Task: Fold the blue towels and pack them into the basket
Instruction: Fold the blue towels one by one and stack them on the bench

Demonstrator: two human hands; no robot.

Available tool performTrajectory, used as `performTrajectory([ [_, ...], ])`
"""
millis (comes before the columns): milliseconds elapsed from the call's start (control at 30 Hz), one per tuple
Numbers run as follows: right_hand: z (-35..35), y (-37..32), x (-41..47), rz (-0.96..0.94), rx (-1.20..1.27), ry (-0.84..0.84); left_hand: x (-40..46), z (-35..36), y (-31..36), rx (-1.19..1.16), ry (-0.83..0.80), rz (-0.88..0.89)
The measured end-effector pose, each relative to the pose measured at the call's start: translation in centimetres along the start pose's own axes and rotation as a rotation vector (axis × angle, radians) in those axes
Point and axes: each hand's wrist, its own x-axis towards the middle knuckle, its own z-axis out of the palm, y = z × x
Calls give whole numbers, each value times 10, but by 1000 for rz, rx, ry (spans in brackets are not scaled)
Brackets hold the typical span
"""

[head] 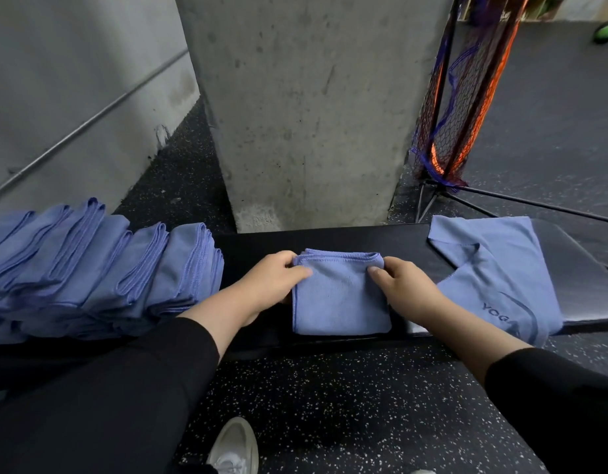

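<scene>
Concrete pillar (309,107) behind black counter (364,239). Stack of folded towels (100,268) at counter's left end, leaning; count unclear, at least six. One unfolded towel (494,271) at right, printed lettering. One folded towel (340,295) at centre, square, several layers. Left hand (272,280) grips its left edge; right hand (403,285) grips right edge, thumb on top. Judged soft, light, limp: hold both sides, layers together. Basket not in view.
</scene>
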Motion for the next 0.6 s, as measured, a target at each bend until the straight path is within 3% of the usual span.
performTrajectory([
  [167,8,6,30,45,-74,48,28,9,0,127,92,-40],
  [300,15,15,42,65,-237,99,37,11,-2,541,213,5],
  [367,16,18,42,9,-249,214,36,10,-4,705,305,113],
  [433,14,16,37,-195,-267,322,33,9,-4,777,349,361],
  [500,14,10,26,-449,-306,336,26,11,-4,823,240,576],
  [600,27,14,8,-569,-402,133,18,23,-17,1029,-29,582],
])
